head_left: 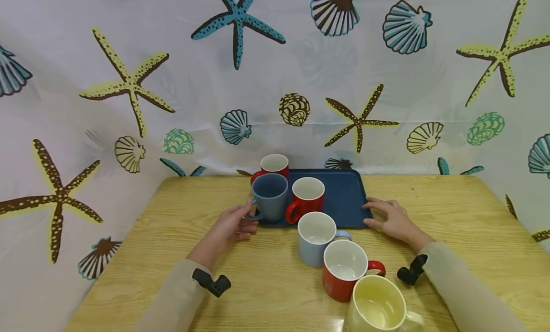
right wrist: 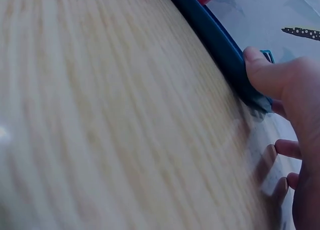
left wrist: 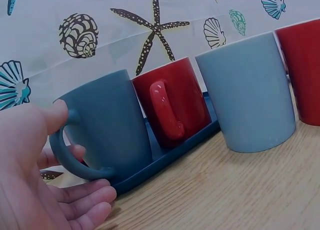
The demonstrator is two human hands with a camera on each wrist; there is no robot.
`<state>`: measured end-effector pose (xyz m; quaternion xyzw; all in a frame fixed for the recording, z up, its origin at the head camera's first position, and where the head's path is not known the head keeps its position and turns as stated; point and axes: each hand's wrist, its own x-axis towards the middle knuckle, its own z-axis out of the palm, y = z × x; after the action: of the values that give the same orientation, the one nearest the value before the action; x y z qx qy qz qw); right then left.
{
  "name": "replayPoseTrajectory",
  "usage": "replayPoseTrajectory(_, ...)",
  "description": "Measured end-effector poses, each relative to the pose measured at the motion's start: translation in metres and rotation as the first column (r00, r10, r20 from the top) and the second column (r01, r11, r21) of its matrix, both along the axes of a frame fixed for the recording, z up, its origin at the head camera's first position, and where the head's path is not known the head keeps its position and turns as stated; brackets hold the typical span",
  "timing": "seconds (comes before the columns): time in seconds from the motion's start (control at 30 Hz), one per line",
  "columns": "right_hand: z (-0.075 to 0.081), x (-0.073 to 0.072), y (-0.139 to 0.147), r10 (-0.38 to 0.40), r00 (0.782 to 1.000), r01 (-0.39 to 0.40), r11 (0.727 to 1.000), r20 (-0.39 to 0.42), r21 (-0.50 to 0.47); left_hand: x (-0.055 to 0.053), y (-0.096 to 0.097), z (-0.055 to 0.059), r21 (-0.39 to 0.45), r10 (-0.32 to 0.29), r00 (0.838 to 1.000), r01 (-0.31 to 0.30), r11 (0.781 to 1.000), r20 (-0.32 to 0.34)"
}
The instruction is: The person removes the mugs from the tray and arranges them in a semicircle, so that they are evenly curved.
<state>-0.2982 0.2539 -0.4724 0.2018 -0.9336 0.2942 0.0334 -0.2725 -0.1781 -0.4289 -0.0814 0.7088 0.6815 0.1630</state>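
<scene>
My left hand (head_left: 232,223) pinches the handle of a dusty blue mug (left wrist: 107,125) between thumb and index finger; the other fingers extend loosely below. This mug stands at the front left of a navy tray (head_left: 343,198). Next to it on the tray is a red mug (head_left: 308,193), white inside, its handle toward the lower left. Behind the blue mug is another red mug (head_left: 275,163), partly hidden. My right hand (head_left: 393,217) touches the tray's right edge near the front corner with its thumb and index finger, its fingers relaxed and spread.
In front of the tray, a light blue mug (head_left: 313,246), a red mug (head_left: 339,279) and a yellow mug (head_left: 374,303) stand in a diagonal row toward the lower right, handles to the right. A shell-and-starfish cloth (head_left: 266,79) hangs behind the wooden table (head_left: 180,203).
</scene>
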Motion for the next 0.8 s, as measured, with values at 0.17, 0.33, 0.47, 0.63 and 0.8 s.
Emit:
replayPoseTrajectory(0.17,-0.005,0.000,0.001,0.000,0.999,-0.001,1.000,-0.032,-0.013,0.000,0.000,0.001,0.025,0.017,1.000,-0.017,1.000,0.007)
replayPoseTrajectory(0.33,-0.008,0.000,0.000,-0.008,0.999,0.007,0.999,-0.045,-0.032,0.003,-0.001,0.003,0.037,0.016,1.000,-0.016,0.999,-0.002)
replayPoseTrajectory(0.47,-0.011,0.000,0.000,-0.017,0.999,0.015,0.999,-0.046,-0.028,0.004,0.000,0.003,0.035,0.018,0.999,-0.017,0.999,-0.029)
replayPoseTrajectory(0.63,-0.011,0.001,0.000,-0.024,0.998,0.023,0.999,-0.058,-0.031,0.004,0.002,0.001,0.017,0.014,0.997,-0.013,1.000,-0.069)
replayPoseTrajectory(0.8,-0.011,0.002,0.001,-0.023,0.997,0.020,0.999,-0.072,-0.040,0.002,0.002,0.001,0.019,-0.007,0.995,0.009,1.000,-0.101)
